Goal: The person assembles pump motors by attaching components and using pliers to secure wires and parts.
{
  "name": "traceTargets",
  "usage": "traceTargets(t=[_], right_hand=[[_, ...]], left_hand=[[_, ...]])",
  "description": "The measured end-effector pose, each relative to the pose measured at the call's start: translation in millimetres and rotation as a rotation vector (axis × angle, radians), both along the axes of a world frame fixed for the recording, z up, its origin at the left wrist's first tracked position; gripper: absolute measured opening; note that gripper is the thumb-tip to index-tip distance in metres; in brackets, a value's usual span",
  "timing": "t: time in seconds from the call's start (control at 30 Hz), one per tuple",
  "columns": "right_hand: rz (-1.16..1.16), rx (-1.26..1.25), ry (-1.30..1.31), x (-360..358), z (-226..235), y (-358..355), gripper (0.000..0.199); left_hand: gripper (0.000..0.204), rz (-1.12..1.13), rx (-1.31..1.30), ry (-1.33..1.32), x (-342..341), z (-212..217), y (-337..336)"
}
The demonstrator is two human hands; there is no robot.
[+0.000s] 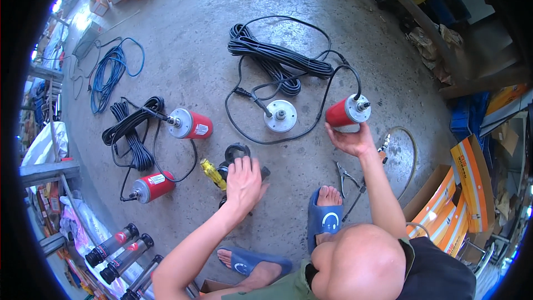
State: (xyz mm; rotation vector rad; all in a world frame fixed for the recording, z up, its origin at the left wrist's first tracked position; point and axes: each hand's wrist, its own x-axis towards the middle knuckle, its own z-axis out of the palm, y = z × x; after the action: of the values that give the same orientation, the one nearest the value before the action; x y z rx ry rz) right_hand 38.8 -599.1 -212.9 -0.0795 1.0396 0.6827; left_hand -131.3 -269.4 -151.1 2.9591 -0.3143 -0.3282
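My right hand [355, 140] holds a red cylindrical motor [340, 113] from below, its silver end with a shaft tilted up to the right. A black cable runs from that end to a coiled black cable [277, 55]. My left hand [243, 182] reaches down over a black round part [236, 151], fingers bent and close together; their tips are partly hidden. A yellow-handled tool [212, 174] lies just left of that hand. Between my hands and farther off, a motor with a round silver end [280, 115] faces up, its cable joined to it.
Two more red motors, one farther [199, 125] and one nearer [158, 185], lie left beside a black cable coil [130, 133]. Pliers [344, 179] and a thin hose [415, 158] lie right, near my sandalled foot. Orange cartons [444, 205] and clear tubes with black ends [114, 244] flank me.
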Motion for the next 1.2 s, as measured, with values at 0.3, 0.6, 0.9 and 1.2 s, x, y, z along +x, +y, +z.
traceTargets(t=[0.3,0.6,0.9,1.2], right_hand=[[-0.282,-0.046,-0.114,27.6,-30.7,7.7,0.052],[-0.502,-0.788,-0.471,-15.0,43.8,-13.3,0.057],[-0.442,-1.413,-0.806,-25.5,73.1,-18.0,0.066],[-0.175,-1.69,-1.08,-46.6,63.8,16.4,0.063]], left_hand=[[0.023,0.089,-0.377,0.016,-5.6,-39.7,-46.6],[0.033,0.072,-0.653,-0.301,57.1,-96.4,-138.4],[0.096,0.368,-0.831,0.006,35.9,-80.5,-156.2],[0.044,0.71,-0.909,-0.174,63.5,-112.6,-203.7]])
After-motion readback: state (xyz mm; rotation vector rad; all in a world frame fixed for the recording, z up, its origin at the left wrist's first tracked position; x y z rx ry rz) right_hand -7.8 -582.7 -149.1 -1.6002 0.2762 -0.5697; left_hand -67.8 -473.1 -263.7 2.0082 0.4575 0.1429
